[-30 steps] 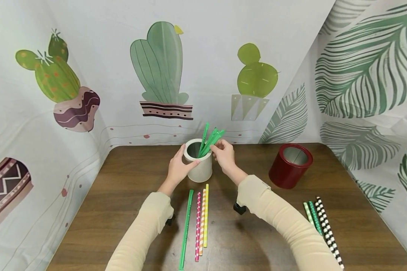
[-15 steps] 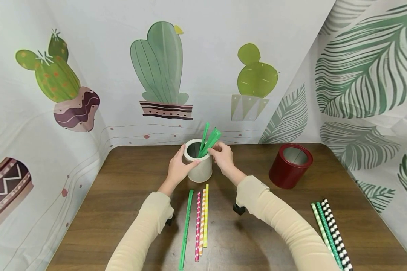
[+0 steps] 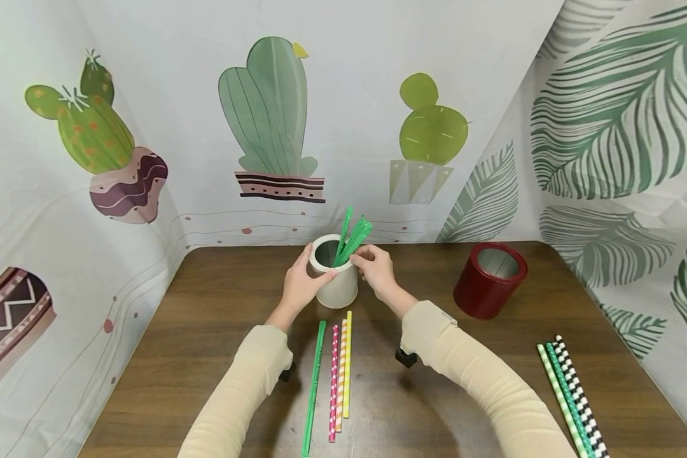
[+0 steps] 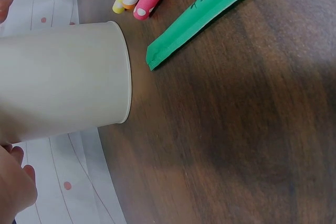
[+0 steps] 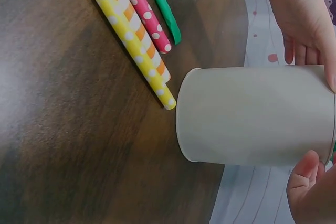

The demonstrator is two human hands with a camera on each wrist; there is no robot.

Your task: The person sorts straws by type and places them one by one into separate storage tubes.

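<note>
My left hand [image 3: 306, 280] grips the white can [image 3: 343, 289] round its left side, thumb over the front rim. The can stands upright near the table's back edge. Several green wrapped straws [image 3: 353, 245] lean inside it, their tops above the rim. My right hand [image 3: 376, 267] pinches the bunch low down, at the can's right rim; its exact fingertip contact is partly hidden. In the right wrist view, the right hand [image 5: 312, 187] lies beside the can's mouth, with a sliver of green showing. The left wrist view shows the can's side and the left hand [image 4: 16, 184].
In front of the can lie a green wrapped straw [image 3: 313, 388], a pink dotted straw [image 3: 334, 381], an orange-striped straw [image 3: 341, 381] and a yellow straw [image 3: 348, 369]. A red can [image 3: 489, 286] stands at right. Patterned straws [image 3: 575, 394] lie nearer the front right.
My right hand has shifted slightly left and down, and the green straws have drawn closer together. The patterned straws at right have slid rightward, beside the right sleeve. The left hand stays put.
</note>
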